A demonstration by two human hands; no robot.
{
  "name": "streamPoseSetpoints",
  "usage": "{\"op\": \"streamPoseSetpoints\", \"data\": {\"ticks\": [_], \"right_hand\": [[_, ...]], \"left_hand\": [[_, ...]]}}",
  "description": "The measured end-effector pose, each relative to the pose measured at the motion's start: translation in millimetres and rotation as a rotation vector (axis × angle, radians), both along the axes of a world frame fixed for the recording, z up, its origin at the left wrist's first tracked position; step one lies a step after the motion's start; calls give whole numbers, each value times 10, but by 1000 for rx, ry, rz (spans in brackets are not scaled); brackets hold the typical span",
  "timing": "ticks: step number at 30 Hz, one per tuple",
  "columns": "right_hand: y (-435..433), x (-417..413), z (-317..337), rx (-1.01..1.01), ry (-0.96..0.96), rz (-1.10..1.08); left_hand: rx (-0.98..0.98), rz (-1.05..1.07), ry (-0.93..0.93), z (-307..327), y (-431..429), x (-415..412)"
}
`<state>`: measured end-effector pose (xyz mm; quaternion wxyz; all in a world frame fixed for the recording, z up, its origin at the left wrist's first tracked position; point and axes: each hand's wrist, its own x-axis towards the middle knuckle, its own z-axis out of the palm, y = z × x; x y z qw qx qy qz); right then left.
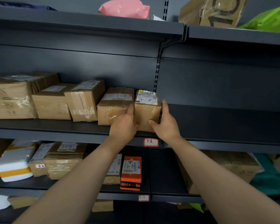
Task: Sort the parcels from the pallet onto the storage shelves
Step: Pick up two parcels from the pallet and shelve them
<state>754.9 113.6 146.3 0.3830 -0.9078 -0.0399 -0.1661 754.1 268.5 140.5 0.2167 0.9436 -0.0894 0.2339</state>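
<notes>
A small brown cardboard parcel (146, 113) with a white label marked 1-6 stands on the middle shelf (55, 126), at the right end of a row of boxes. My left hand (124, 122) lies against its left side, fingers straight, between it and the neighbouring box (113, 105). On the parcel's right side rests my right hand (166, 122), fingers straight and thumb across the front face. The shelf edge below carries a tag (151, 142) reading 1-6.
Several more brown boxes (52, 102) fill the middle shelf to the left; its right section (225, 125) holds nothing. Below sit an orange box (131, 172), a white-and-yellow parcel (14, 165) and cartons. Above lie a pink bag (124, 8), a taped carton (217, 12) and a green bag (268, 20).
</notes>
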Motion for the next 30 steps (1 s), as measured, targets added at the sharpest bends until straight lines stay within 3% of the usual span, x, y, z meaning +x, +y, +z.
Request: {"op": "streamPoseSetpoints", "data": {"ticks": [3, 8, 18, 22, 30], "right_hand": [[-20, -182, -5, -87, 3, -51], [-25, -674, -137, -352, -218, -135], [524, -1695, -912, -751, 30, 328], [914, -2000, -1185, -813, 53, 448], [1980, -2406, -1670, -907, 88, 616]], "left_hand": [[73, 14, 11, -55, 58, -203], [216, 169, 68, -188, 244, -730], [443, 446, 374, -862, 844, -2209], [451, 539, 524, -1172, 1261, -2749], [431, 670, 640, -1673, 2300, -3535]]}}
